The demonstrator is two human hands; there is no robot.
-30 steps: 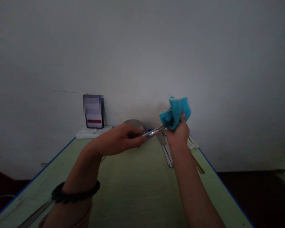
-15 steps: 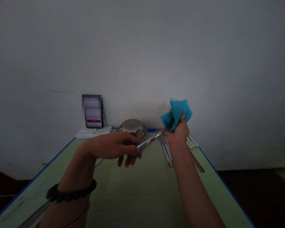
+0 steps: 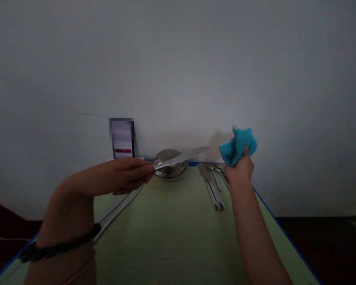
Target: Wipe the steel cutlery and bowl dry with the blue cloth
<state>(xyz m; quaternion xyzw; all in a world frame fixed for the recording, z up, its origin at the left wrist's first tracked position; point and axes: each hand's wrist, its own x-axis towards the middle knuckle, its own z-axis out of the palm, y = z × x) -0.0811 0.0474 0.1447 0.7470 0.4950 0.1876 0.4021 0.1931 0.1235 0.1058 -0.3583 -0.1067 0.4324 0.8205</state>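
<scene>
My left hand is closed on the handle end of a table knife. The knife's blade, slightly blurred, points right and away, in front of an upturned metal bowl. Closed on a bunched blue cloth, my right hand is raised over the right side of the table. A gap separates the cloth from the knife's tip.
On the green table, table knives lie at the right, beside forks or spoons partly hidden by my right arm. A phone leans on the wall at the back left. Long metal tongs-like strips lie left.
The cloth has come off the knife and moved right with my right hand, so the blade now shows bare. My left hand has moved left, still holding the knife.
</scene>
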